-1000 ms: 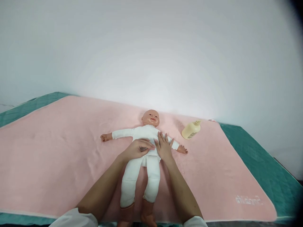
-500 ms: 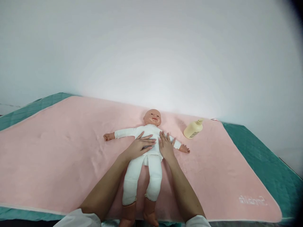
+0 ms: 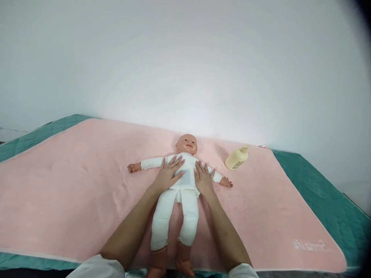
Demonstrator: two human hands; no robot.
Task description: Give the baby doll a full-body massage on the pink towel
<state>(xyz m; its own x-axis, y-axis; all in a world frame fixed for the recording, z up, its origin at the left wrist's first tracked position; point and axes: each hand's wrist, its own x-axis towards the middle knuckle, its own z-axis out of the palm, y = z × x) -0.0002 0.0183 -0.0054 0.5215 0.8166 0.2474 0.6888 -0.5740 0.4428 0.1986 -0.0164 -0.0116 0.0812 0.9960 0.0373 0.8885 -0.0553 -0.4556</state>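
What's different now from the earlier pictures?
The left hand has moved left, off the middle of the torso of the doll, its fingers now pointing more toward the head. The right hand, doll and yellow bottle stayed put.

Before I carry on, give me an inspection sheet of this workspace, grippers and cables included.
Surface: pink mat over a green cover, faint creases at left
Job's things: doll in white, lying face up
Clutter: pale yellow bottle by the doll's left arm, untouched
Grippers: bare hands; right hand and left hand open on the doll's torso
Cables: nothing seen
Surroundings: pale wall behind the mat
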